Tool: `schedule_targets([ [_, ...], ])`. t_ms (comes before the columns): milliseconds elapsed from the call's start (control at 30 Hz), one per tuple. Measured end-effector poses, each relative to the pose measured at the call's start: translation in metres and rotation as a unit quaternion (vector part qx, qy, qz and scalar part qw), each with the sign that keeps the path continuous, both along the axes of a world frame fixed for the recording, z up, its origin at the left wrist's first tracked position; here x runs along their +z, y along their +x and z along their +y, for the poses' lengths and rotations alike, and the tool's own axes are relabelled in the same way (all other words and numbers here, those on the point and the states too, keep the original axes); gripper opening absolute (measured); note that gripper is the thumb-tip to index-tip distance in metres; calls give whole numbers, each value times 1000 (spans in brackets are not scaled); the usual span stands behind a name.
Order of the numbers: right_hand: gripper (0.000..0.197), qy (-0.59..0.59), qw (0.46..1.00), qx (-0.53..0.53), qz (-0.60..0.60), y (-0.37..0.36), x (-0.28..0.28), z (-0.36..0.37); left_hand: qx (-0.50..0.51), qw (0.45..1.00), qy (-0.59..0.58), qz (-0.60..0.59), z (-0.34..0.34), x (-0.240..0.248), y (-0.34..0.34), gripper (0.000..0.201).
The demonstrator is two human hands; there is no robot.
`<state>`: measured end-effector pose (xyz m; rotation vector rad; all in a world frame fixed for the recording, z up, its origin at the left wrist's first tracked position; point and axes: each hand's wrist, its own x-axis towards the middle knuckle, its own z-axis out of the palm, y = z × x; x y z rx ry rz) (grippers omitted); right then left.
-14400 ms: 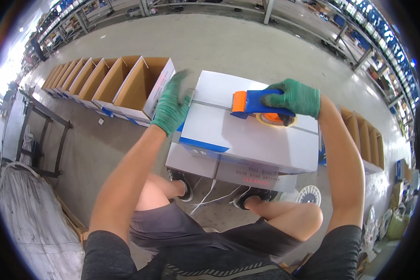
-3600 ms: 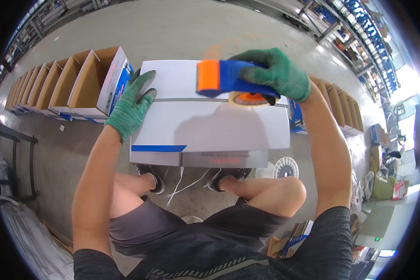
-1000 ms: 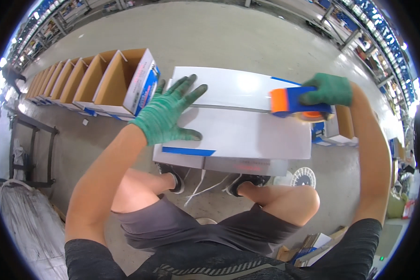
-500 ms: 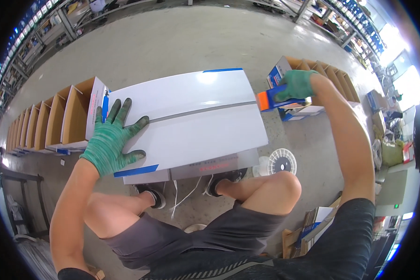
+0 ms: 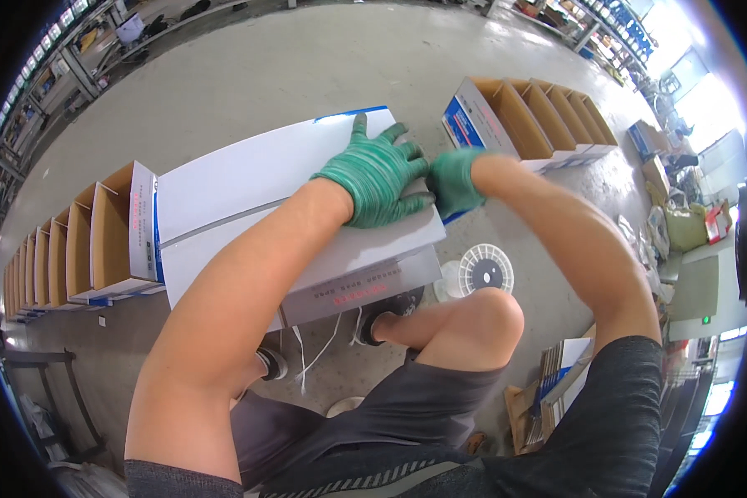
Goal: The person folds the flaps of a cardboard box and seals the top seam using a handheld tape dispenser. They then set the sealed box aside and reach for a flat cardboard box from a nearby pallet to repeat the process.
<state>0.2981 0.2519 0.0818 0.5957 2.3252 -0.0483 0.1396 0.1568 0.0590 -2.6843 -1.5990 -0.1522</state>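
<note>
A white carton (image 5: 224,174) with blue edging lies lengthwise before me. Its two top flaps meet along a seam, seen at the left part of the lid. My left hand (image 5: 375,178), in a green knit glove, lies flat on the lid's right end with fingers spread. Just beyond that end is my right hand (image 5: 456,183), gloved alike and smeared by motion, closed round a tape dispenser (image 5: 454,217). Only a bit of the dispenser's blue body shows under the hand; the rest is hidden.
Rows of open, empty-looking cartons stand on the floor at left (image 5: 112,236) and at right (image 5: 519,124). A white slotted reel (image 5: 486,269) lies by my knee. Flattened cardboard (image 5: 556,390) leans at lower right. Metal racks line the far side.
My left hand has moved from the carton's left end to its right end. My right hand, with the blue and orange tape dispenser, has come left, close against the carton's right end.
</note>
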Motion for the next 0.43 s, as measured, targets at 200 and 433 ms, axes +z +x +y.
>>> schedule_targets([
  [200, 45, 72, 913, -256, 310, 119, -78, -14, 21, 995, -98, 16, 9, 21, 23, 54],
  [433, 62, 156, 714, -388, 561, 229, -255, -35, -40, 971, -27, -235, 22, -18, -14, 50],
])
